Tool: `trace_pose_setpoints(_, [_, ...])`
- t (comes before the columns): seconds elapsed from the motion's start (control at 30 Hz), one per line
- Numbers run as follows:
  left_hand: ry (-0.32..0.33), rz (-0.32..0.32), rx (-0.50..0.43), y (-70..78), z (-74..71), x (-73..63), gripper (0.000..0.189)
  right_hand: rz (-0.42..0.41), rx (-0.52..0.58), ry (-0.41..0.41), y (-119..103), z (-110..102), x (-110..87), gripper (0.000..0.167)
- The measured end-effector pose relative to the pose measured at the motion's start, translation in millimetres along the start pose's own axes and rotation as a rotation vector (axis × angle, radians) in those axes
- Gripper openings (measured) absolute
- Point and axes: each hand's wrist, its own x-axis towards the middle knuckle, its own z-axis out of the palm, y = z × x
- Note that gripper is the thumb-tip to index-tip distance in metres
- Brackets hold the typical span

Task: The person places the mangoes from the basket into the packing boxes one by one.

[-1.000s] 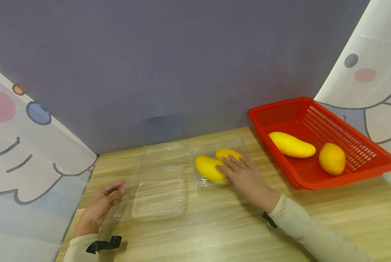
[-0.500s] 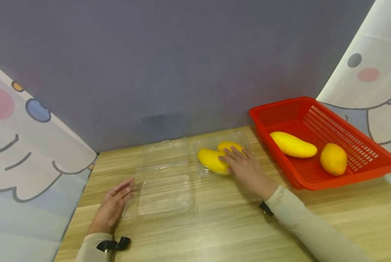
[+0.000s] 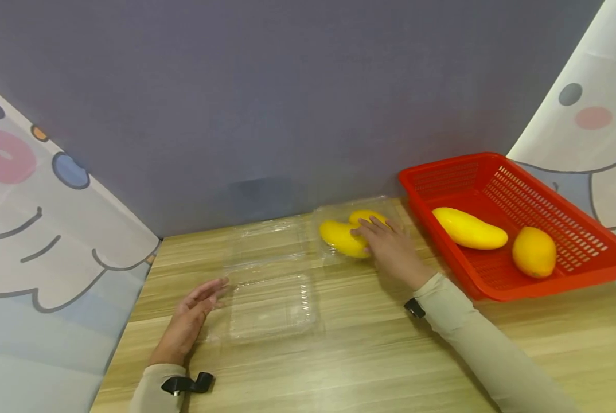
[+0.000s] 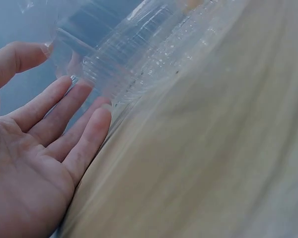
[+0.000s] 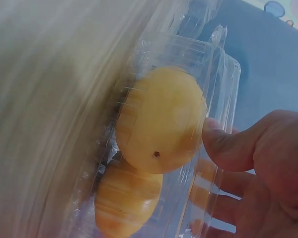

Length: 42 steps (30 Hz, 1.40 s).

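Note:
A clear plastic clamshell box (image 3: 334,255) with two yellow mangoes (image 3: 343,238) inside stands near the back wall. My right hand (image 3: 394,252) rests on its lid, fingers spread; in the right wrist view the thumb (image 5: 227,146) lies against the lid above the mangoes. To the left lies another clear clamshell box (image 3: 273,305), unfolded, its lid half towards the wall. At this box's left edge is my left hand (image 3: 190,318). Up close in the left wrist view, its extended fingers (image 4: 89,136) touch the plastic rim, with the thumb apart above them.
A red slotted basket (image 3: 475,287) stands at the right on the wooden table (image 3: 349,367). It holds a long yellow mango (image 3: 470,228) and a rounder orange-yellow fruit (image 3: 534,252). A grey wall (image 3: 266,115) closes off the back.
Under my right hand the filled box has slid back towards the wall. My left hand has moved right and back, and the unfolded box has shifted right with it.

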Motion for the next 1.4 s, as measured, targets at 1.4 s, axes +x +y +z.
trace_pose_setpoints(1.4, [0.067,-0.138,0.222,-3.5,53.4,-13.2,0.05,0.191,0.094,-0.061,11.0,-20.2,13.1,0.061])
